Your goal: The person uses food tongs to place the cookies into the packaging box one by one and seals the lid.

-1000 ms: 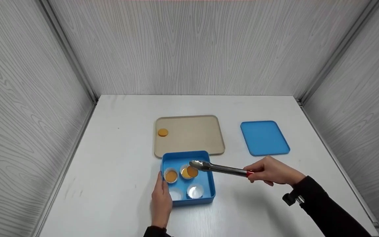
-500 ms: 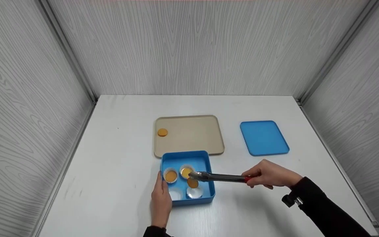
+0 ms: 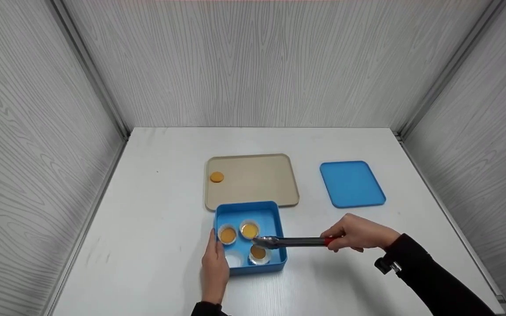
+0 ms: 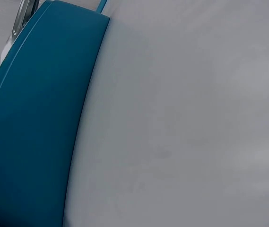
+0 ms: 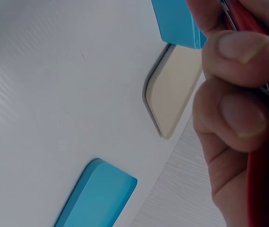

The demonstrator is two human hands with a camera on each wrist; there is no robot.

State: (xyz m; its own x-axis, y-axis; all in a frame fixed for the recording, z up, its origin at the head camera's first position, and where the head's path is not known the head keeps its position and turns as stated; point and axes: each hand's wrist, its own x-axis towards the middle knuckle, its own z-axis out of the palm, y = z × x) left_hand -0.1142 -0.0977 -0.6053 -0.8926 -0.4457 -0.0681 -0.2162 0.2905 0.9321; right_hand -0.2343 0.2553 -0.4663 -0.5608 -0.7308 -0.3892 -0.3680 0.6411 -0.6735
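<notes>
In the head view my right hand [image 3: 360, 233] grips the red-handled metal tongs [image 3: 297, 242], fingers curled round the handles. The tongs' tip lies over the blue box [image 3: 282, 237], at a round golden disc [image 3: 258, 252] that sits in the front right foil cup [image 3: 259, 261]. Whether the tips still pinch this disc is hard to tell. Two more cups hold a disc [image 3: 228, 235] and a yellower disc [image 3: 249, 230]. A pale cup [image 3: 234, 259] at front left is partly hidden. Along the box's left wall lies my left hand [image 3: 215, 267], straight fingers touching it.
Behind the box stands a beige tray [image 3: 257, 177] with one golden disc [image 3: 217, 177] near its left edge. A flat blue lid [image 3: 353, 184] lies to the right on the white table [image 3: 160, 210]. Pale wood-grain panels [image 3: 253, 66] enclose the table's back and sides.
The tongs have moved toward the front, taking their disc from over the back right cup to the front right cup. My left hand and the box have stayed in place.
</notes>
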